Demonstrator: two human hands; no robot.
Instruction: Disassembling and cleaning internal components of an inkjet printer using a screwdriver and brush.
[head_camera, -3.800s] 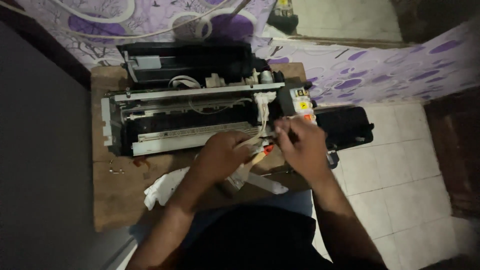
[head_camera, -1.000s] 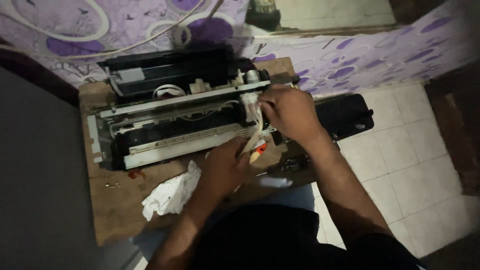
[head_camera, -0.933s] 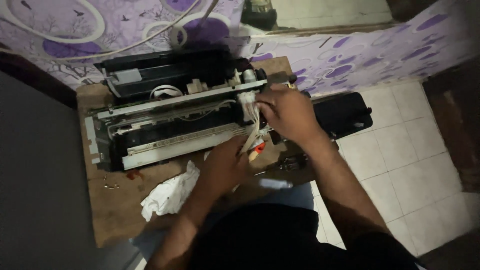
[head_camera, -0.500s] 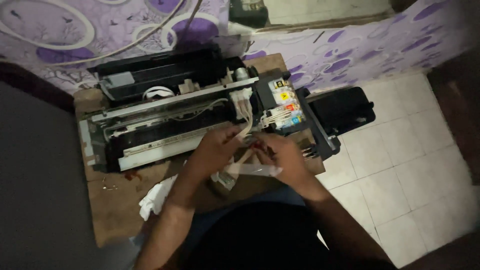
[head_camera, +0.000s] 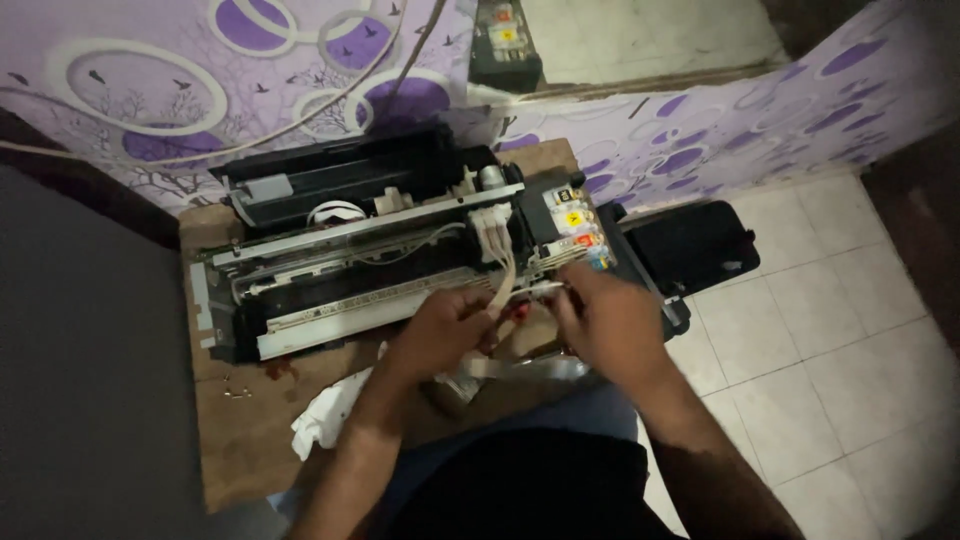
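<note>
printer (head_camera: 360, 260) with its cover off sits on the wooden table (head_camera: 250, 440). left hand (head_camera: 440, 335) pinches the pale ribbon cable (head_camera: 505, 285); right hand (head_camera: 610, 325) grips thin tubes beside it.

You are in a room of a home used as a makeshift repair spot. A small wooden table (head_camera: 250, 440) carries an opened printer (head_camera: 370, 250); behind the table hangs purple circle-patterned wallpaper (head_camera: 160, 90), and to its right lies pale tiled floor (head_camera: 830, 370).
</note>
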